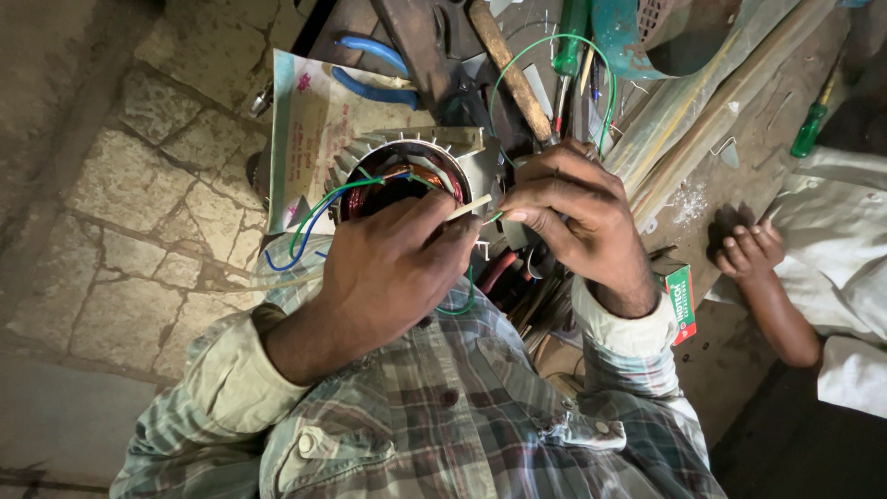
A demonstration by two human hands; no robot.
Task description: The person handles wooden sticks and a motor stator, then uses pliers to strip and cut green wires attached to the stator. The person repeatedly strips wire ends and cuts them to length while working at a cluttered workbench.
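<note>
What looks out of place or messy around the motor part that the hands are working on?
The green wire loops loosely over the cluttered tools behind the motor stator. Green and blue leads hang out of its left side. White powder lies spilled on the bench. The left hand and right hand pinch a pale sleeve.

A floor of rough, uneven stone slabs (pixel 157 203) with dark joints fills the left side. To the right, a worn, scratched desk (pixel 739 120) carries scattered clutter. The light is dim and warm, leaving the lower corners in deep shadow.
</note>
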